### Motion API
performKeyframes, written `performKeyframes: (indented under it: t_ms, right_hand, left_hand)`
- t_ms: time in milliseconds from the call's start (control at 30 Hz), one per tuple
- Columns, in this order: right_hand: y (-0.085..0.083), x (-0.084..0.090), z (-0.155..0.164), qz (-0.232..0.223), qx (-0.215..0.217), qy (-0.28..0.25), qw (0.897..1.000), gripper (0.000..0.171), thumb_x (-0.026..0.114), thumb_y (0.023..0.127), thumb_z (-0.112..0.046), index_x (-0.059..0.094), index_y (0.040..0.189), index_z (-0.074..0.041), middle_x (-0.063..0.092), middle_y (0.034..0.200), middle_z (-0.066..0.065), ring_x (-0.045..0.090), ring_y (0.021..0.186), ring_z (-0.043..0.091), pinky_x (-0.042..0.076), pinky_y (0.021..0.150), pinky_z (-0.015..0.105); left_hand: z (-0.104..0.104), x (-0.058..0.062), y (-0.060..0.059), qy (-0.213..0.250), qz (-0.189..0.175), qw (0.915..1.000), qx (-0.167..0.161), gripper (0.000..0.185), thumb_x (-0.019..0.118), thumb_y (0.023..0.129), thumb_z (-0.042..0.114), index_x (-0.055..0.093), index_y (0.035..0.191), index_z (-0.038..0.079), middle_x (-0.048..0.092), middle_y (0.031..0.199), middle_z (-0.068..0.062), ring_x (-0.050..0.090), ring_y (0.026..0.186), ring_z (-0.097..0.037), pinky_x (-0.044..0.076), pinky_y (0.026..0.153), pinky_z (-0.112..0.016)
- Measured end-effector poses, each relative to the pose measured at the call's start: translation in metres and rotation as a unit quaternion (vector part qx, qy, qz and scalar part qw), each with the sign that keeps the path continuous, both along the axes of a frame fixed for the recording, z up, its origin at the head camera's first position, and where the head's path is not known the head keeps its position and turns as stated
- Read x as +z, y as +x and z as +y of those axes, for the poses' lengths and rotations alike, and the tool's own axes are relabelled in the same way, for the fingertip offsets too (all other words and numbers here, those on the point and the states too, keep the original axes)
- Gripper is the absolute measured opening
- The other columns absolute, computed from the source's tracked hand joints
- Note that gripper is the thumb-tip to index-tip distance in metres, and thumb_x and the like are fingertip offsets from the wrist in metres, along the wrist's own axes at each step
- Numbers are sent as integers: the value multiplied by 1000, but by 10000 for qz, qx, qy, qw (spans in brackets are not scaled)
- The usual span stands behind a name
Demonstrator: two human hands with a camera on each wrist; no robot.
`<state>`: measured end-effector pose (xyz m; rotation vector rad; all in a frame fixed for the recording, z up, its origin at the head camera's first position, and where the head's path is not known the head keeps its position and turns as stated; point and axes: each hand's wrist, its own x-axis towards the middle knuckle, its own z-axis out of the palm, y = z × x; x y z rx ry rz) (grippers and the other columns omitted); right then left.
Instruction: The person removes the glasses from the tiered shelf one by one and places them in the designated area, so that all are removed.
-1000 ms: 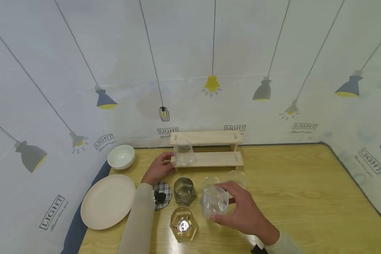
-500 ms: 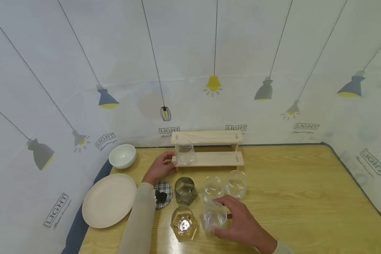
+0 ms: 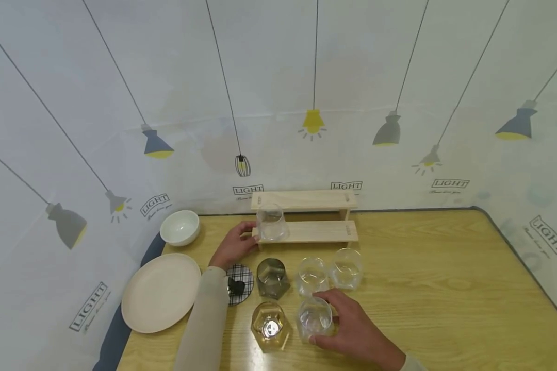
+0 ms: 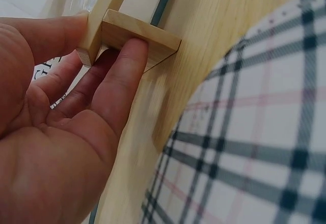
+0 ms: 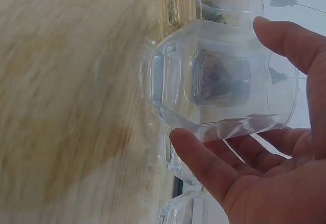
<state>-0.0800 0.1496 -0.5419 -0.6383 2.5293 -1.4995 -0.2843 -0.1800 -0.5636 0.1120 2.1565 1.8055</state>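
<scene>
My right hand [image 3: 355, 330] holds a clear faceted glass [image 3: 315, 317] by its side, thumb and fingers around it. In the right wrist view the glass [image 5: 224, 81] stands upright, its base right at the tabletop. My left hand [image 3: 234, 245] pinches the left end of a two-step wooden shelf [image 3: 320, 232]. In the left wrist view the thumb lies over the board [image 4: 109, 5] and the fingers are beneath, against the leg [image 4: 142, 33]. Another clear glass [image 3: 270, 221] sits on the lower step beside that hand.
Two clear glasses [image 3: 312, 275] stand behind the held one. A grey glass [image 3: 272, 278] and an amber glass [image 3: 270, 327] are to its left. Further left lie a plaid coaster [image 3: 247, 283], a beige plate [image 3: 161, 293] and a white bowl [image 3: 180, 228]. A wall backs the table.
My right hand has brought the glass down and nearer to me, from over the two clear glasses to the table in front of them. The left hand keeps its place at the shelf.
</scene>
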Motion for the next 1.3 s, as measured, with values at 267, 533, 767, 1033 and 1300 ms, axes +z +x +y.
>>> performKeyframes:
  t_ms: [267, 533, 767, 1033, 1300]
  right_hand:
    - [0, 0, 4, 277, -17, 422, 9987, 85, 95, 77, -45, 55, 147, -16, 64, 134, -3, 66, 114, 22, 63, 81, 25]
    - [-1, 15, 8, 811, -111, 442, 9957, 68, 92, 80, -47, 61, 138, -27, 66, 131, -5, 67, 114, 21, 62, 78, 30]
    - [-9, 30, 8, 1358, -233, 429, 9895, 50, 88, 89, -28, 64, 132, -28, 67, 125, -11, 69, 111, 21, 62, 73, 28]
    - [-24, 47, 6, 1304, -270, 282, 9907, 35, 80, 96, -25, 65, 127, -26, 71, 118, -10, 68, 102, 8, 61, 73, 26]
    - [-43, 64, -3, 1574, -327, 267, 9866, 32, 79, 97, -25, 67, 127, -23, 73, 120, -7, 68, 105, 10, 61, 73, 27]
  left_hand:
    - [0, 0, 2, -100, 32, 9999, 18, 47, 67, 104, 12, 53, 149, 10, 52, 149, -21, 62, 130, -35, 62, 101, -40]
    - [0, 3, 0, -19, -34, 10000, -13, 48, 67, 105, 13, 52, 150, 10, 51, 150, -21, 62, 130, -34, 61, 102, -42]
    - [2, 1, 0, 28, -31, 10000, -12, 47, 66, 105, 12, 53, 149, 10, 51, 149, -20, 62, 129, -33, 62, 100, -40]
    - [2, 0, 2, -10, -68, 10000, 62, 47, 65, 105, 12, 52, 150, 11, 51, 151, -19, 61, 130, -33, 62, 100, -38]
    - [2, 3, 2, -84, -75, 9999, 93, 47, 66, 105, 13, 53, 150, 12, 51, 151, -18, 62, 130, -33, 61, 101, -40]
